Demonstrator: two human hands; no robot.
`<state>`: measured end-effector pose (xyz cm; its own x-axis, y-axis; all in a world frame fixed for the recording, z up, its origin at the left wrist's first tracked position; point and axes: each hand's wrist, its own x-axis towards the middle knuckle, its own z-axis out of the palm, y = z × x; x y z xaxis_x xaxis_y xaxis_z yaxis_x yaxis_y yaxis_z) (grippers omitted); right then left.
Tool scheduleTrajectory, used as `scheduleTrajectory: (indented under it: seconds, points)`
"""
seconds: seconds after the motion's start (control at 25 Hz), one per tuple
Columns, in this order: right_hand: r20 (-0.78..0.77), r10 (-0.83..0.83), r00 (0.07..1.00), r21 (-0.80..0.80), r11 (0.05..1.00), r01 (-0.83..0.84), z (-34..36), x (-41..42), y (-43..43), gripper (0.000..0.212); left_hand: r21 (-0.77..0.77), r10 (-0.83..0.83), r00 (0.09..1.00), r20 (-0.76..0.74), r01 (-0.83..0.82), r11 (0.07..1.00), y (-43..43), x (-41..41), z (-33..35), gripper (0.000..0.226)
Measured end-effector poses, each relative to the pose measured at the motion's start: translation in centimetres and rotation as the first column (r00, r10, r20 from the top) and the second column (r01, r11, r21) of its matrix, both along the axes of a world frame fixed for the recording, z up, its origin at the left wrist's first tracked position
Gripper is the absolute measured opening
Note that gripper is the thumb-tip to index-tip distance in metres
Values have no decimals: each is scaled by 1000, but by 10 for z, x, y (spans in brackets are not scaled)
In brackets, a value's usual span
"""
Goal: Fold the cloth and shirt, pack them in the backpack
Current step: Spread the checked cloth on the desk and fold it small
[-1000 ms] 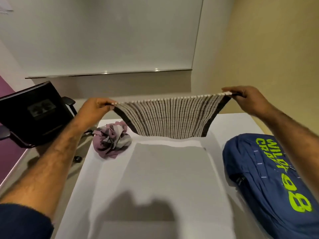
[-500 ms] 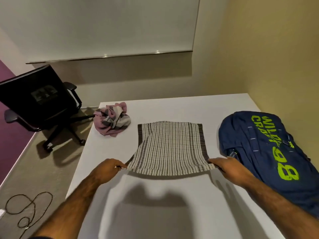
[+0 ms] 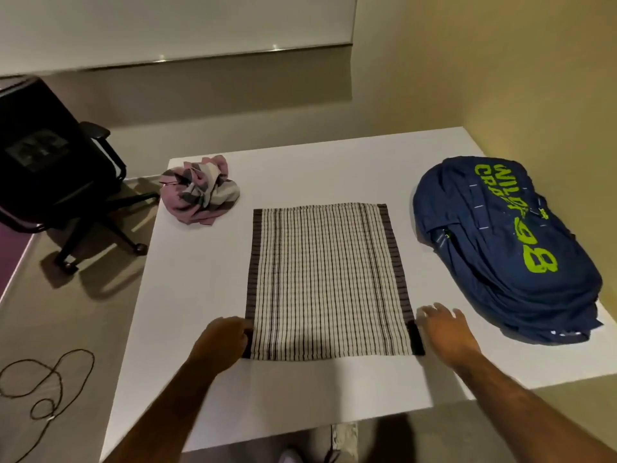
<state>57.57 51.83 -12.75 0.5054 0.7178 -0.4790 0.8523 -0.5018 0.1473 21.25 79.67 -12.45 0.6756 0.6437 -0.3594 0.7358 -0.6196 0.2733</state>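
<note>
Cloth [image 3: 325, 282] lies flat and fully spread in the middle of the bench [image 3: 187, 295], stripes running away from the person, near edge not far from the bench's front. I read this as the start of the cloth fold: spread done, no fold made yet. Left grip [image 3: 220, 342] sits on the near-left corner with fingers curled over the dark border, which looks like a pinch on it. Right grip [image 3: 444, 332] is just beside the near-right corner, fingers straight and spread, holding nothing; can't tell if the fingertips touch the border. Shirt [image 3: 200, 192] is a crumpled pink-and-grey heap at the far left of the bench, apart from the cloth and not yet folded. Backpack [image 3: 500, 242] lies on its side at the right, near the cloth's right edge but not touching, and no open compartment is visible from here. Next move, my guess: both grips take the near corners and carry them to the far corners for a half fold — that needs matching pinches and an even lift so the borders line up, then a flatten pass. The fabric looks thin, so it may skew if one side leads. Chair [image 3: 50, 168] and a loose cable [image 3: 43, 385] are on the floor at left — not in play.
</note>
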Motion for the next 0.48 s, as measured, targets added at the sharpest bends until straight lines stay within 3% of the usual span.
scheduleTrajectory:
  seconds: [0.08,0.12,0.24,0.32,0.48]
  points:
    - [-30,-67,997,198,978,71,-10,-34,13,46,121,-84,952,296,50,991,-8,13,-21,25]
    - [-69,-72,995,303,949,89,-19,-56,26,45,189,-158,917,366,94,978,-13,24,-33,26]
    - [-170,-81,982,471,868,153,-47,-129,88,52,244,-272,901,338,195,950,-34,63,-69,41]
    - [-167,-21,986,531,840,108,-64,-168,127,55,257,-270,912,308,193,947,-39,79,-88,50]
    - [-168,20,986,504,861,68,-96,-181,150,62,280,-183,977,111,146,949,-39,76,-129,75]
